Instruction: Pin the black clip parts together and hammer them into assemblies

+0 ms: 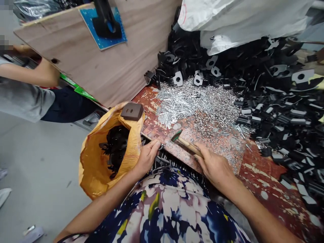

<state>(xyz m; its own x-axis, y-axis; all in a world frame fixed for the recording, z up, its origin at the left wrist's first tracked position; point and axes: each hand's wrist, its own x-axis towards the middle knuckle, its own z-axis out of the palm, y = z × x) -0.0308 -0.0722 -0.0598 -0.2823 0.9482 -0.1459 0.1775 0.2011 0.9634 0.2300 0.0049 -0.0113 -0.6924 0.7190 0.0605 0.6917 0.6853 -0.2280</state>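
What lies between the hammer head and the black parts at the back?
Head view: a heap of silver pins covers the bench between hammer and black parts.

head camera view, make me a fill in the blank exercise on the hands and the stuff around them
1. The right hand grips a small wooden-handled ____.
2. The left hand, pinching a small dark part, is beside the open yellow plastic bag, which holds parts coloured ____.
3. The pile of thin silver pins lies on the worn ____ tabletop.

Missing words: hammer; black; red
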